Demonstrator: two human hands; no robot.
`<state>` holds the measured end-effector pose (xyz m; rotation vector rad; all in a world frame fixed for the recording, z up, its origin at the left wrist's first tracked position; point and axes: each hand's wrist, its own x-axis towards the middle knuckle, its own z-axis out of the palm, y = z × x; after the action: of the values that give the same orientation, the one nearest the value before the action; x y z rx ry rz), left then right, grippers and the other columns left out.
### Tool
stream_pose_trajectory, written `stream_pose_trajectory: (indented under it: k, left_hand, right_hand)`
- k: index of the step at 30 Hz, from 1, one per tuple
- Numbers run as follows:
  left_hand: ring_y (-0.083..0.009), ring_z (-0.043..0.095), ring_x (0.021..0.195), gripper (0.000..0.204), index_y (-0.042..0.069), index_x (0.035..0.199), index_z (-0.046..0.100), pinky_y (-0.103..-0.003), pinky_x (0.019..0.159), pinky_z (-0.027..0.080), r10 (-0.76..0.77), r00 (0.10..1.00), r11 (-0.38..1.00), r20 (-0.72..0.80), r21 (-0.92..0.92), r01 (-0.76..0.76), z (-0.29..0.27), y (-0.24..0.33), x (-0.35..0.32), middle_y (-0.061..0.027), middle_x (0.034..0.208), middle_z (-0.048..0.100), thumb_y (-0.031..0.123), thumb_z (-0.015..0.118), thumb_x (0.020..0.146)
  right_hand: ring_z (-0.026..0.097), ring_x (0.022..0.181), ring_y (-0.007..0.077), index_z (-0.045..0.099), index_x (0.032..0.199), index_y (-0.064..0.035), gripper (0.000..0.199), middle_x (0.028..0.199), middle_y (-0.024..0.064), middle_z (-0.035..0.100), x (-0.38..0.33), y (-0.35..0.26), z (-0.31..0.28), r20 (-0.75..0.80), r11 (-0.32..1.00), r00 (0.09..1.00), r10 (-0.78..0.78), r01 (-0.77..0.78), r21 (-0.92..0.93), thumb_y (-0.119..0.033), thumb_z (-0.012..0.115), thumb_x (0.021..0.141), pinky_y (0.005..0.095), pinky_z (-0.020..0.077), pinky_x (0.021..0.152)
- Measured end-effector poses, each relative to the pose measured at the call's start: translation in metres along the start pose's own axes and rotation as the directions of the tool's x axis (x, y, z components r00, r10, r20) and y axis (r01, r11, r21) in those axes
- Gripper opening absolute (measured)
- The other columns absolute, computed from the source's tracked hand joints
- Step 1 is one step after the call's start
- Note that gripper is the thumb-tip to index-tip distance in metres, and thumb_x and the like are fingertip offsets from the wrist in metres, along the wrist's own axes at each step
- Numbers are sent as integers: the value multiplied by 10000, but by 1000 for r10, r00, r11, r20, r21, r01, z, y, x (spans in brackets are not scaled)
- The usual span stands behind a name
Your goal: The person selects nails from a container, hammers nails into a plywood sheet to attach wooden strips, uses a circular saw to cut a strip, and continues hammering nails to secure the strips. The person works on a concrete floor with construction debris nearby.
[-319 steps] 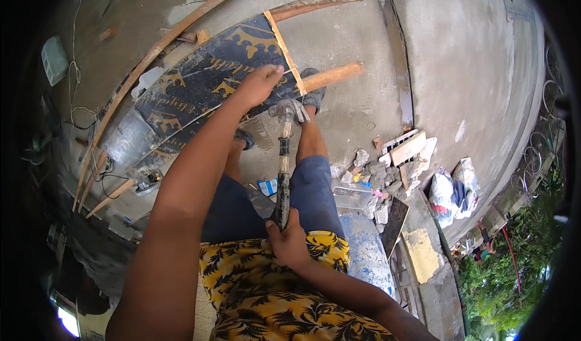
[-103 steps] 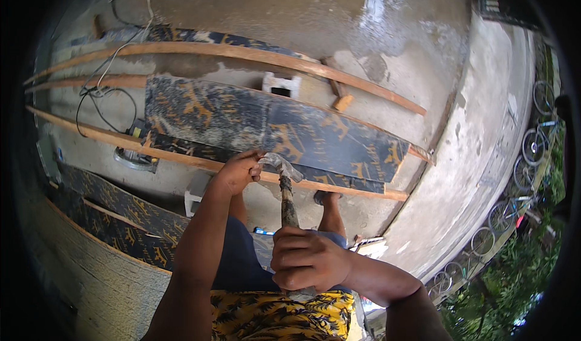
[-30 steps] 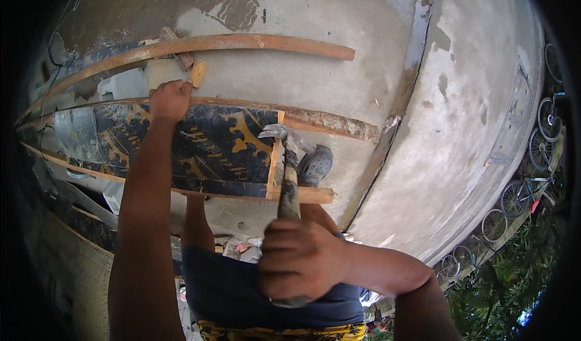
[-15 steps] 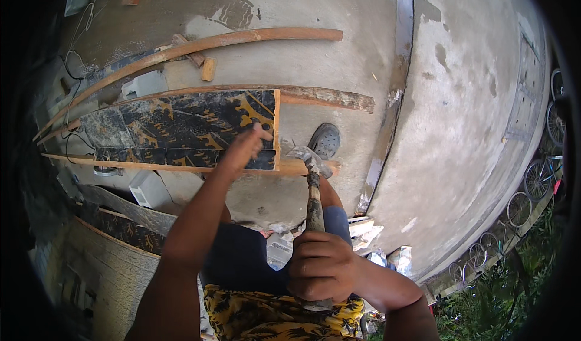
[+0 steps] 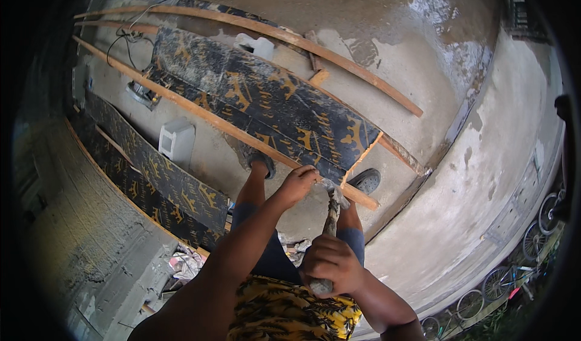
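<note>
My right hand is wrapped round the handle of a hammer, whose worn metal head is up by the near right corner of a black-faced plywood panel. My left hand is closed in a pinch just left of the hammer head, over a long wooden batten along the panel's near edge. What its fingertips hold, if anything, is too small to make out. The panel, printed with yellow marks, lies across the battens with its raw edge to the right.
Another wooden batten runs beyond the panel. Hollow concrete blocks stand near it, and a circular metal tool lies by cables at left. More black plywood is at lower left. My clog-shod foot is by the panel's corner.
The view has turned, so the panel now slants down to the right. My left hand has come from over the panel to its near edge and closed, beside the hammer head.
</note>
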<state>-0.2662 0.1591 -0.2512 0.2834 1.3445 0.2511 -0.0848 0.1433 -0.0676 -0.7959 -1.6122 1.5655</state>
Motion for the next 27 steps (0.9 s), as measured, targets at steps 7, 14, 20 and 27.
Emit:
stream_pose_trajectory:
  k: [7,14,20,27]
  left_hand:
    - [-247,563,748,334,47,916,652,-404,759,479,331,907,765,261,-636,-97,-179,-2,-65,-93,859,639,313,469,1003]
    - [-255,669,869,457,38,1004,686,-414,827,526,246,969,683,-26,-705,-192,-302,19,-109,-133,996,722,455,516,1080]
    - [-181,557,743,334,121,968,638,-373,752,470,-74,953,891,-295,-449,-70,-311,-32,-118,-11,827,582,426,558,1077]
    - [-128,469,670,394,156,818,537,-364,678,433,-68,957,861,-282,-501,-86,-253,-115,-116,18,738,465,445,545,1086]
  right_hand:
    - [652,722,290,632,899,-54,286,813,97,654,88,11,84,47,977,980,196,-190,-98,30,775,666,421,514,714]
    - [669,705,246,620,933,-37,277,824,100,666,104,20,136,112,918,920,375,-352,-181,109,739,729,375,565,835]
    - [679,832,341,605,949,-53,290,902,128,677,97,-1,142,119,894,909,399,-357,-272,71,787,761,405,545,807]
    - [693,916,300,617,985,-61,288,919,112,682,57,-15,92,102,881,949,299,-233,-413,16,830,807,400,545,836]
